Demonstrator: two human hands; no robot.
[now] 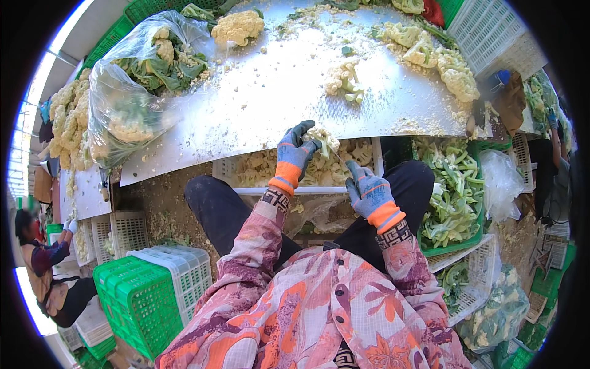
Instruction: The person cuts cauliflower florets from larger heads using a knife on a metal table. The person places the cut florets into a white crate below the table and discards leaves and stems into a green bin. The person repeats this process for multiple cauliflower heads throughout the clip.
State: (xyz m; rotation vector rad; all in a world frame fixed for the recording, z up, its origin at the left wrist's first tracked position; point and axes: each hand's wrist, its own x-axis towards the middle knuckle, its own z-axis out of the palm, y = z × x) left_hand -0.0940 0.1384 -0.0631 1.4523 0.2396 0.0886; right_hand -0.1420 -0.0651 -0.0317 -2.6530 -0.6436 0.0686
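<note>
My left hand (296, 154), in a blue and orange knit work glove, grips a cauliflower piece (324, 139) with its cut stem turned towards the right. Beside it, my right hand (371, 193) wears a matching glove and is closed around a small knife (340, 158); only a thin bit of blade shows, close to the stem, and the handle is hidden. Below both hands, a white crate (295, 190) between my knees holds many cut florets (258, 168). On the metal table (276, 104) ahead lies a larger cauliflower chunk (343, 82) with its stems exposed.
A clear plastic bag (133, 106) of leafy cauliflower lies at the table's left. Trimmed heads (456, 76) line its right. A green crate of stems and leaves (449, 198) stands by my right knee. Stacked crates (138, 300) stand lower left; a co-worker (50, 267) sits beyond.
</note>
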